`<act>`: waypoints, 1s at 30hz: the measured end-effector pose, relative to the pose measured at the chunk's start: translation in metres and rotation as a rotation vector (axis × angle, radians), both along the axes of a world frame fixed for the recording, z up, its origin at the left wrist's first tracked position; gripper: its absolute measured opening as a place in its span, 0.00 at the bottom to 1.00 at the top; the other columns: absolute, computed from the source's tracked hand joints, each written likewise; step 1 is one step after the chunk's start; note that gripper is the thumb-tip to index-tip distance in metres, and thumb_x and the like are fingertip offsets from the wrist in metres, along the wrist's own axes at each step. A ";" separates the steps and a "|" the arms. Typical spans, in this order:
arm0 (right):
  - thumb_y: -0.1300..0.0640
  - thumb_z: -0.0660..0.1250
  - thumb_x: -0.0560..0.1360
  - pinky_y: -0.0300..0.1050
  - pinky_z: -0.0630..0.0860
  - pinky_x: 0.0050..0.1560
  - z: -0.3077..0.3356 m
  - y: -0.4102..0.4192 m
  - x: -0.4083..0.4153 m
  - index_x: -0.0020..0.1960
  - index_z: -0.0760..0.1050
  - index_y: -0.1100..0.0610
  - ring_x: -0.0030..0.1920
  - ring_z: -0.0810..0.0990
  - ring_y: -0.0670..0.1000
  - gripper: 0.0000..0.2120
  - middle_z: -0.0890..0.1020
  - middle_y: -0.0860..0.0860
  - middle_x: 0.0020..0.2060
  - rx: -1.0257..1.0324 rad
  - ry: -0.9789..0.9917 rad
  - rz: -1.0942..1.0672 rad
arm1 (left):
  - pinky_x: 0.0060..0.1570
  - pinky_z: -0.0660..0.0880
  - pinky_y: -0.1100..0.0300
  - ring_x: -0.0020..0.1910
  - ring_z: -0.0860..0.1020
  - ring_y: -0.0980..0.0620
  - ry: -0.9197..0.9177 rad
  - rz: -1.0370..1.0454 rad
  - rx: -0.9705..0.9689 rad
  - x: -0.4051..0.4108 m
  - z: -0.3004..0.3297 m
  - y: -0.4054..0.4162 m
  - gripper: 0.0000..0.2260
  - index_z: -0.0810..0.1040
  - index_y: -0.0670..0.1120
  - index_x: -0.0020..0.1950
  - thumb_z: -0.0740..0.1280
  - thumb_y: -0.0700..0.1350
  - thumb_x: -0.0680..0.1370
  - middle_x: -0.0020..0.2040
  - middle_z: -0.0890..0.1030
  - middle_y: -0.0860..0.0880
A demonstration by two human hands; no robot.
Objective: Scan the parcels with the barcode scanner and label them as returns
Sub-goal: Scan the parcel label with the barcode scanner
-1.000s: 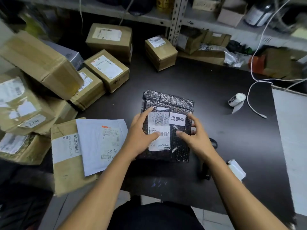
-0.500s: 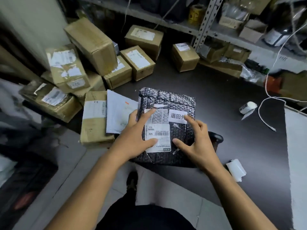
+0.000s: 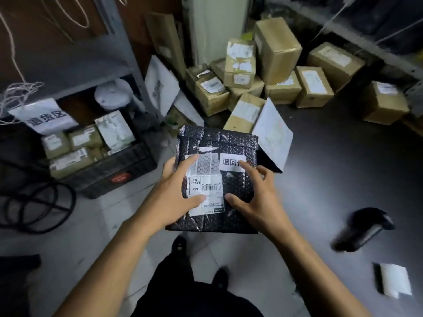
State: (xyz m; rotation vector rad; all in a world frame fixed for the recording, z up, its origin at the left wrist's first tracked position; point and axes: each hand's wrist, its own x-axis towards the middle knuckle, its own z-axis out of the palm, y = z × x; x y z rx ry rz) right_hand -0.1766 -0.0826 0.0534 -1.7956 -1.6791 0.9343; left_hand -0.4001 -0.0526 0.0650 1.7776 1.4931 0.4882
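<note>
Hands, left (image 3: 176, 197) and right (image 3: 256, 197), grip clamped on black parcel (image 3: 231, 186); scanner (image 3: 364, 229) rightward, crate (image 3: 109, 172) leftward

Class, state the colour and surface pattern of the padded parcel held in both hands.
The parcel is black with a bubble-wrap texture, seen in the head view, the only one.

One head-worn wide-angle view looked steeply down and forward from close above both forearms; the floor (image 3: 68, 236) filled the left and bottom, the dark table (image 3: 343, 179) the right; no second view existed.
</note>
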 end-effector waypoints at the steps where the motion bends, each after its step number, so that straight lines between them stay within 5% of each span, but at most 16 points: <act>1: 0.48 0.74 0.72 0.34 0.62 0.64 0.000 0.004 -0.015 0.75 0.59 0.41 0.68 0.66 0.47 0.37 0.58 0.48 0.69 -0.001 -0.010 0.032 | 0.59 0.64 0.63 0.62 0.62 0.65 -0.005 0.026 -0.004 -0.015 -0.001 -0.002 0.40 0.56 0.68 0.75 0.76 0.50 0.72 0.68 0.52 0.67; 9: 0.49 0.75 0.71 0.33 0.62 0.65 -0.001 0.055 -0.152 0.75 0.61 0.42 0.68 0.69 0.50 0.37 0.58 0.51 0.69 -0.023 -0.083 0.233 | 0.65 0.62 0.61 0.77 0.56 0.56 -0.006 0.226 -0.113 -0.148 -0.018 0.001 0.41 0.51 0.65 0.78 0.73 0.53 0.74 0.78 0.43 0.60; 17: 0.49 0.74 0.73 0.38 0.65 0.64 -0.008 0.101 -0.294 0.76 0.59 0.44 0.69 0.68 0.52 0.38 0.57 0.52 0.71 -0.095 -0.126 0.364 | 0.53 0.66 0.67 0.61 0.66 0.63 -0.024 0.358 -0.124 -0.283 -0.033 0.019 0.40 0.52 0.63 0.79 0.73 0.52 0.75 0.74 0.50 0.62; 30: 0.48 0.71 0.75 0.46 0.71 0.64 -0.040 0.220 -0.384 0.77 0.56 0.43 0.69 0.69 0.56 0.37 0.53 0.50 0.74 -0.242 -0.196 0.519 | 0.52 0.78 0.62 0.56 0.74 0.58 -0.045 0.497 -0.212 -0.361 -0.077 0.107 0.40 0.51 0.62 0.79 0.73 0.51 0.75 0.74 0.52 0.60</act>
